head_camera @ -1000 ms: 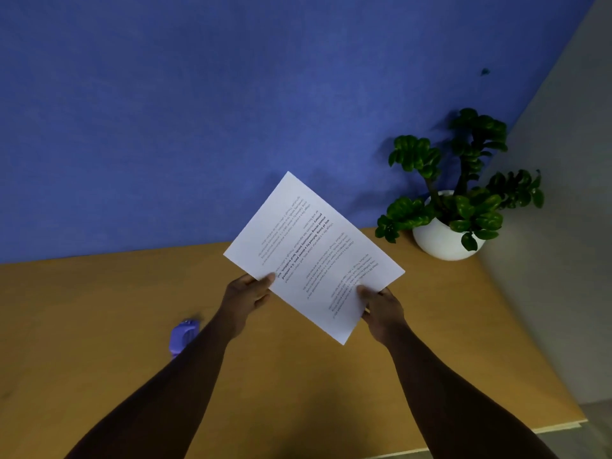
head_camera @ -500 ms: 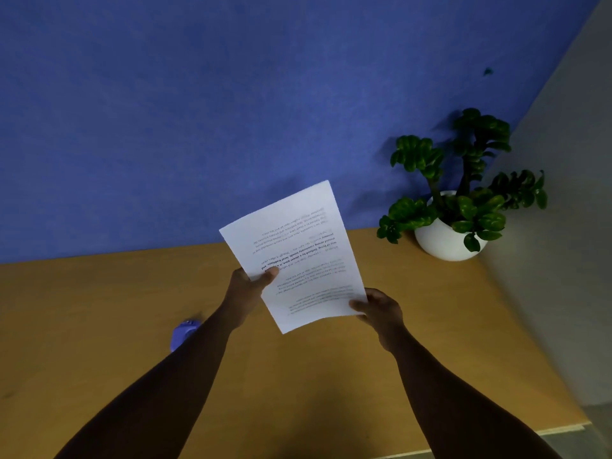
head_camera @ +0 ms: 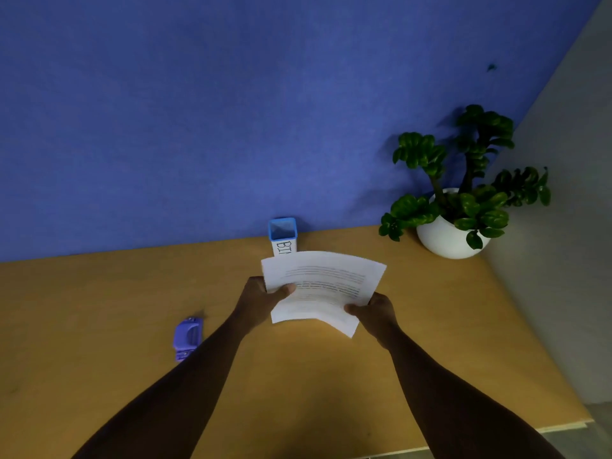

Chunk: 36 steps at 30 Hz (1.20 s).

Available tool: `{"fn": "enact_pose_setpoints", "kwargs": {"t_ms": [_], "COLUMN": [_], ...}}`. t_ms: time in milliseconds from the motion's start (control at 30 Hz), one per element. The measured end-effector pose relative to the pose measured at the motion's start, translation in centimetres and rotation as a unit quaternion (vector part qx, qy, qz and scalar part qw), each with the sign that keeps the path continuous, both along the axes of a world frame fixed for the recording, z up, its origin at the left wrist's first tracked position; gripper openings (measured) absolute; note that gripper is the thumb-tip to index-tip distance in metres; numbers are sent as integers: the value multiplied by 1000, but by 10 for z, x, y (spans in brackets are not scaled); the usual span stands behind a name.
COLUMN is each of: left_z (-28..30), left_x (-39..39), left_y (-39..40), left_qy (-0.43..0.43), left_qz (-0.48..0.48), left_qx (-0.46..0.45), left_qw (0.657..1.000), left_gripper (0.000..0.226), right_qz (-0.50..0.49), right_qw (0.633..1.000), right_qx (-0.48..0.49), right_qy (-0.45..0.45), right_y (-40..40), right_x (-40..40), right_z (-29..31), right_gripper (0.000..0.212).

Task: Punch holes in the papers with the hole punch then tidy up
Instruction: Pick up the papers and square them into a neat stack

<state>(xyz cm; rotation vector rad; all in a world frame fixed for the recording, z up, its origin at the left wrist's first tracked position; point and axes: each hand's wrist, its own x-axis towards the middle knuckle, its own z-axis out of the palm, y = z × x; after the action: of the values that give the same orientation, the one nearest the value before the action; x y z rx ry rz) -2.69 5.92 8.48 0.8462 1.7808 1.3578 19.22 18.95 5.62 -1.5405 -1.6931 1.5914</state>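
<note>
The papers (head_camera: 323, 286) have swung down from upright to nearly flat at frame centre, uncovering a blue bin (head_camera: 282, 234). The left hand (head_camera: 261, 298) and right hand (head_camera: 374, 311) pinch opposite edges, probably squaring the sheets. The hole punch (head_camera: 187, 337) waits at lower left.

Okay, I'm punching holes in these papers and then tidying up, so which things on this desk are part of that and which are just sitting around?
Part of the job:
papers, gripped by the left hand and right hand
purple hole punch, lying on the desk to the left
blue-rimmed bin at the wall, likely for tidying up

Just sitting around:
potted plant in the far right corner
</note>
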Motion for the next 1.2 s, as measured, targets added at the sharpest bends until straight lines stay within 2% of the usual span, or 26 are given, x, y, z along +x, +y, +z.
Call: {"fn": "enact_pose_setpoints", "kwargs": {"t_ms": [133, 267, 400, 500, 600, 733, 933, 1133, 1200], "left_z": [-12, -11, -11, -19, -24, -25, -21, -13, -11], "left_x": [-2, -6, -6, -4, -4, -7, -9, -11, -12], "left_y": [-4, -2, -3, -7, -9, -6, -7, -13, -14], "left_qy": [11, 23, 32, 42, 51, 55, 34, -46, -66], "left_qz": [4, 26, 22, 4, -2, 0, 9, 55, 74], "left_qx": [-46, -33, -35, -83, -109, -128, -83, -32, -19], "left_qw": [999, 999, 999, 996, 993, 990, 996, 997, 995], "left_gripper": [26, 21, 22, 24, 28, 30, 20, 6, 7], "right_qz": [34, 34, 48, 59, 60, 65, 50, -26, -42], "right_qw": [998, 994, 995, 994, 994, 994, 997, 995, 988], "right_qx": [40, 91, 69, 45, 43, 60, 58, -6, -43], "right_qy": [-39, -39, -51, -83, -76, -56, -20, 92, 144], "right_y": [0, 4, 5, 2, 2, 7, 8, 11, 12], "right_x": [2, -1, -1, 5, 4, 2, -1, -2, -2], "right_z": [-2, 2, 3, -2, -2, 2, 8, 16, 19], "right_gripper": [31, 33, 36, 35, 33, 32, 30, 15, 17]}}
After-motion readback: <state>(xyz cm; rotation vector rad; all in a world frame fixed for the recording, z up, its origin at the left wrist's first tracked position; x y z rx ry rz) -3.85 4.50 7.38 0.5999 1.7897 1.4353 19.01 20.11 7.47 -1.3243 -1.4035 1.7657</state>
